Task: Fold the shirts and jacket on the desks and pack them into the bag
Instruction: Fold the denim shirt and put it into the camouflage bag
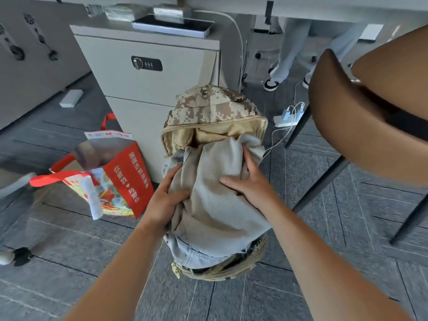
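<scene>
- A person works a folded bundle (pixel 215 205) of beige cloth into the open mouth of a camouflage bag (pixel 208 105) standing on the floor — most of the bundle sits above the bag's rim, not yet inside.
- The left hand (pixel 164 200) grips the bundle's left edge, fingers curled round the fabric. The right hand (pixel 250 184) lies on top with fingers nearly straight, pressing rather than holding.
- A pale denim (pixel 196 253) layer bulges over the bag's near rim. A hard shove could likely pull it out of its fold or snag it on the zip.
- The bag stands just in front of a cabinet (pixel 148 77), with only the hands steadying it — off-centre pressure could tip it toward the red tote (pixel 129 177) on its left.
- The bag's flap overhangs the far side of the opening and may catch the bundle's top edge, bunching it.
- A cable (pixel 275 137) trails across the floor to the bag's right, near enough to tangle if the bag slides.
</scene>
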